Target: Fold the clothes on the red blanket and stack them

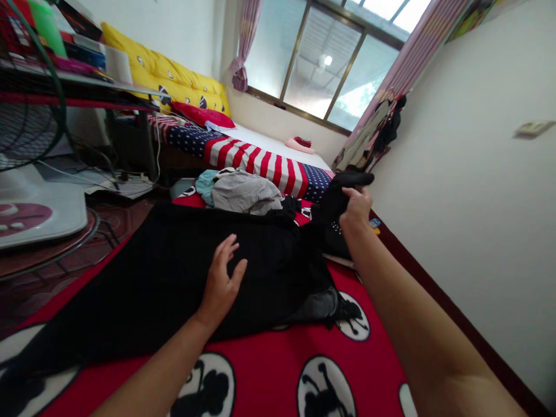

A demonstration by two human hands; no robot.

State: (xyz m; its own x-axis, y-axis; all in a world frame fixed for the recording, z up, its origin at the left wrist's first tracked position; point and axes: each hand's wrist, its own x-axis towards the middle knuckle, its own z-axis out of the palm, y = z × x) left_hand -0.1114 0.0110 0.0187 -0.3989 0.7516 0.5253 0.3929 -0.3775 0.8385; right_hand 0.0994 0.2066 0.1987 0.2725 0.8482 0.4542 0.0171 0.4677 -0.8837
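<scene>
A large black garment [174, 272] lies spread across a red bedspread [269, 370] printed with white ovals and black figures. Just over its middle is my left hand [223, 281], fingers apart and holding nothing; whether it touches the fabric I cannot tell. Farther off to the right, my right hand [358, 205] grips bunched black cloth [343, 185] raised off the bed. This cloth seems to run on into the spread garment, though the dark folds blend together. A greyish patch [317, 304] shows at the garment's near right end.
Grey and light-blue clothes [245, 191] are heaped beyond the garment. Farther back stands a bed [260, 165] with a star-and-stripe cover. At left are a cluttered desk [78, 92], a fan [30, 92] and a round stool [56, 249]. A white wall [469, 191] bounds the right side.
</scene>
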